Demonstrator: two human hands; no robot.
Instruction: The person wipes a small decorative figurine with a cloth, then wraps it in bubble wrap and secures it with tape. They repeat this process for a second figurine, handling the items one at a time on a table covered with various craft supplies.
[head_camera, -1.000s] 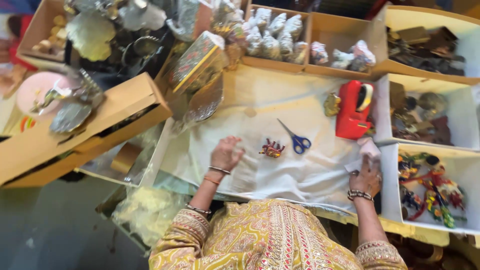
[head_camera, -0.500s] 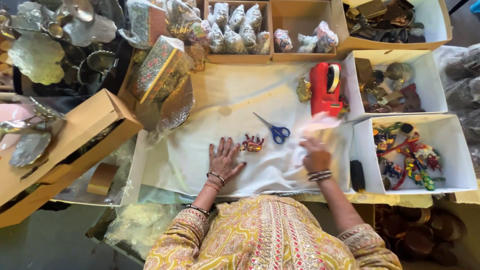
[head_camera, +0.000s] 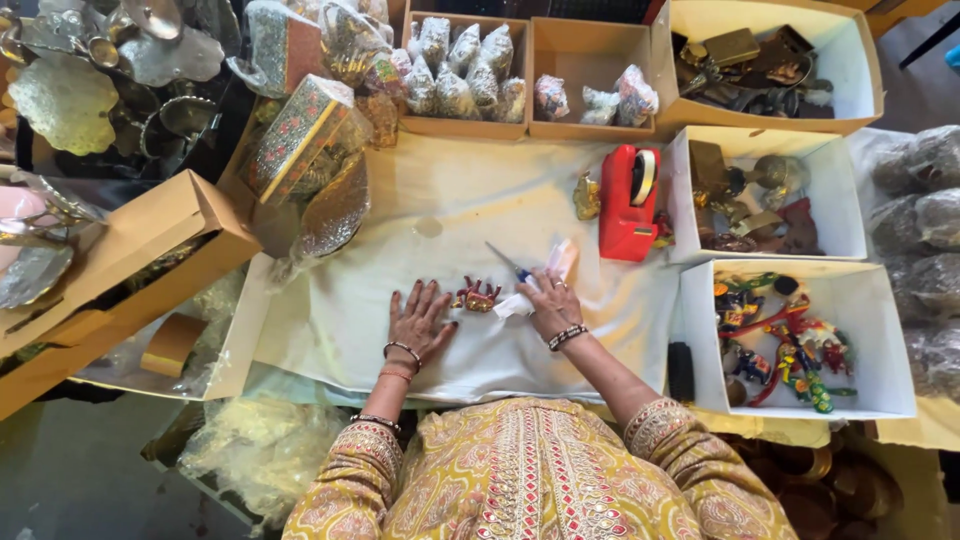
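My left hand lies flat, fingers spread, on the white cloth, just left of a small red and gold figurine. My right hand is closed on a piece of clear plastic wrap right of the figurine. Blue-handled scissors lie just beyond my right hand, partly hidden by it and the wrap.
A red tape dispenser stands at the right of the cloth. White boxes hold colourful figurines and brass items. Cardboard boxes of wrapped pieces line the far edge. Decorated boxes and metal trays sit left.
My right hand has swept in from the right edge to the middle of the cloth and taken up the plastic wrap by the scissors. My left hand has stayed flat by the figurine.
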